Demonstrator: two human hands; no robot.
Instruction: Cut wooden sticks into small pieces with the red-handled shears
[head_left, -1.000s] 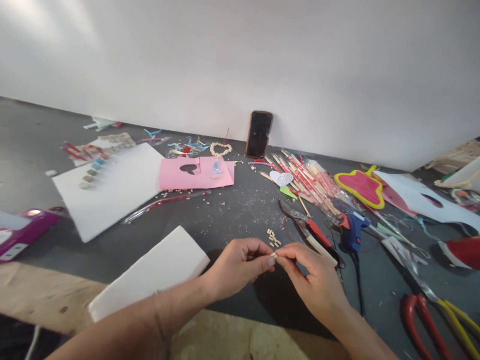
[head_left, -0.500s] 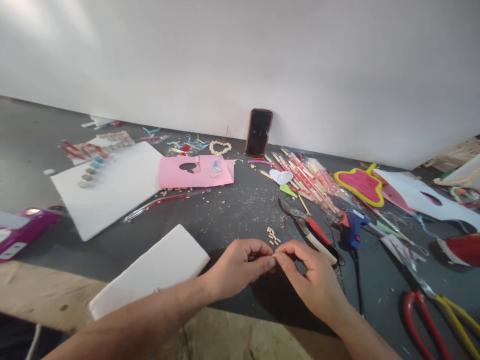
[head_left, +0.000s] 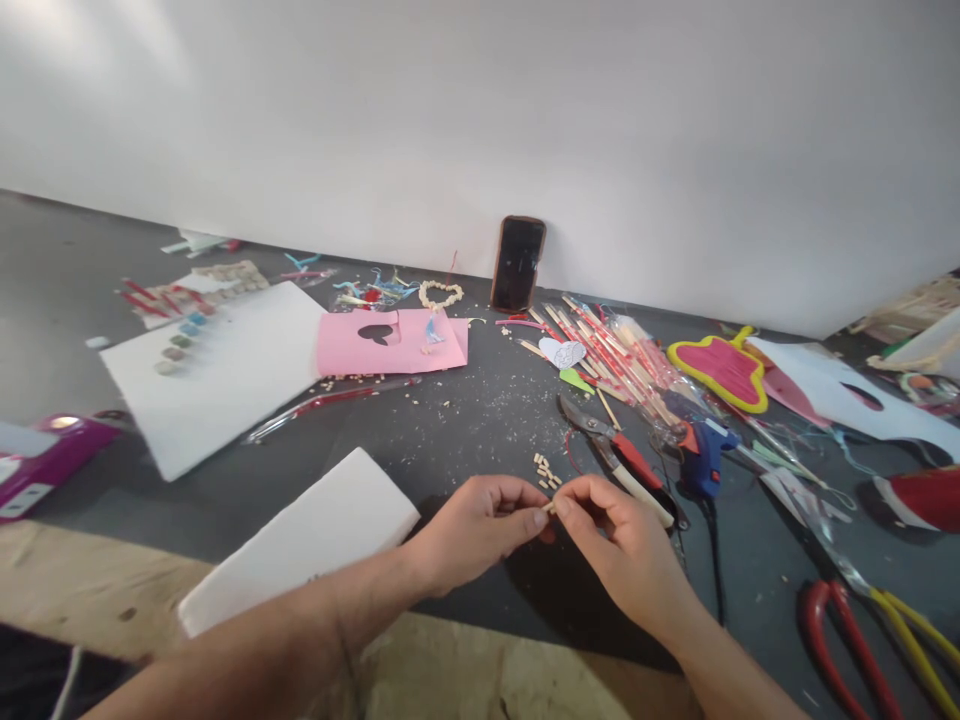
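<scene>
Between the fingertips of both hands is a small piece of wooden stick (head_left: 549, 507), pale and mostly covered. My left hand (head_left: 487, 525) pinches its left end, thumb against forefinger. From the other side my right hand (head_left: 619, 535) grips it the same way, so the fingertips almost meet. Just beyond them lies a little heap of cut wooden stick pieces (head_left: 546, 470). Cutting pliers (head_left: 626, 460) with one red and one white handle rest to the right of the heap, their jaws pointing away.
A white foam block (head_left: 307, 550) lies beside my left forearm. Farther back are a pink paper piece (head_left: 390, 342), a phone (head_left: 517, 265) leaning on the wall and several wrapped chopsticks (head_left: 600, 350). On the right are a blue glue gun (head_left: 703, 455) and red-handled scissors (head_left: 825, 620).
My fingertips have shifted slightly, and a bit more of the wooden stick piece shows between them. The things on the table have stayed put.
</scene>
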